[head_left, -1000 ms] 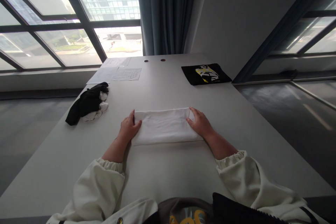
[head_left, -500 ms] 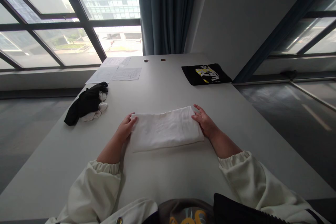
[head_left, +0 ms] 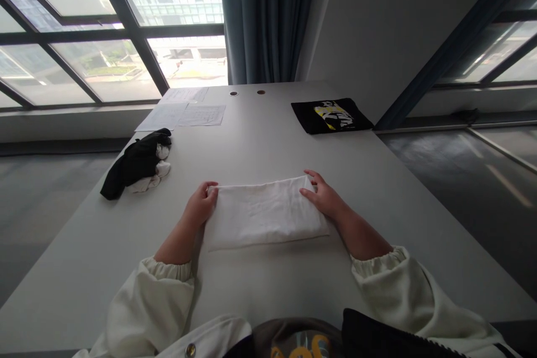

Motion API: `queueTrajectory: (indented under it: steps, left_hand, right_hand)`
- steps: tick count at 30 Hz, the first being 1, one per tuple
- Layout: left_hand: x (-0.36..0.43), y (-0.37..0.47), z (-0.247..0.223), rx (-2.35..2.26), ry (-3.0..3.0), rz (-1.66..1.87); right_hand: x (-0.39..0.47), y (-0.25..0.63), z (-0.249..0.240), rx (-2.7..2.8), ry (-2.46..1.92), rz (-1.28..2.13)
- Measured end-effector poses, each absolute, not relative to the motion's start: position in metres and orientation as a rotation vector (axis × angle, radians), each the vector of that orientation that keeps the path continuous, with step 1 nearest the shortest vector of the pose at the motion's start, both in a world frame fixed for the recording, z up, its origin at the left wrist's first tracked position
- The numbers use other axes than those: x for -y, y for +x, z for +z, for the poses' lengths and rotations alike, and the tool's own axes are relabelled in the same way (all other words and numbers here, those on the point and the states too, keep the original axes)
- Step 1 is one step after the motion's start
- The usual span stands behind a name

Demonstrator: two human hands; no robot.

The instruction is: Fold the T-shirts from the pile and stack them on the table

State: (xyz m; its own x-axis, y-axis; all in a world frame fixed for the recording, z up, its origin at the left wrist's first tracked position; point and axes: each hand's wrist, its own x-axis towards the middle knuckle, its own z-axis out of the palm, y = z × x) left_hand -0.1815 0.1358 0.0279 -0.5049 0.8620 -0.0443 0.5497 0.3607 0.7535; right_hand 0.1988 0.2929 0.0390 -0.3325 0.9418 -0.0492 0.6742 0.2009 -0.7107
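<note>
A white cloth (head_left: 260,212), folded into a wide rectangle, is in front of me over the near half of the white table (head_left: 251,285). Its kind of garment, if any, does not show. My left hand (head_left: 203,202) pinches the far left corner between thumb and fingers. At the far right corner, my right hand (head_left: 325,196) grips the edge, thumb on top and fingers behind. The far edge is stretched nearly straight between both hands, while the near edge hangs toward me. Whether the cloth touches the tabletop I cannot tell.
A crumpled black and white bundle of fabric (head_left: 140,165) lies at the left edge. Sheets of paper (head_left: 201,114) rest at the far left. Back right is a folded black garment (head_left: 331,116) with a yellow and white print. A blue curtain (head_left: 264,22) hangs behind the table.
The cloth's far edge and near edge have come slightly toward me. My right hand has shifted a little to the left on its corner. Both hands keep their hold.
</note>
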Motion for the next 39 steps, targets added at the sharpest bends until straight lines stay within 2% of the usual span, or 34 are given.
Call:
queueTrajectory:
  steps: [4, 8, 16, 24, 29, 33, 39]
  left_hand:
    - [-0.136, -0.179, 0.031, -2.327, 1.291, 0.888]
    - [-0.137, -0.176, 0.036, -2.425, 1.309, 0.755]
    - [-0.135, -0.172, 0.046, -2.562, 1.335, 0.550]
    - [-0.136, -0.170, 0.051, -2.730, 1.267, 0.289]
    - [-0.137, -0.173, 0.047, -2.741, 1.275, 0.327]
    - [-0.138, -0.177, 0.042, -2.698, 1.292, 0.490]
    - [-0.136, -0.179, 0.041, -2.659, 1.238, 0.632]
  right_hand:
    - [-0.288, 0.196, 0.041, 2.185, -1.640, 0.858]
    - [-0.280, 0.192, 0.043, 2.218, -1.591, 0.871]
    - [-0.278, 0.192, 0.040, 2.254, -1.008, 1.017]
    - [-0.282, 0.188, 0.028, 2.073, -1.242, 0.991]
    - [-0.285, 0.189, 0.026, 2.077, -1.242, 0.955]
    - [-0.284, 0.188, 0.025, 2.086, -1.225, 0.885]
    - [-0.281, 0.191, 0.034, 2.073, -1.176, 1.096]
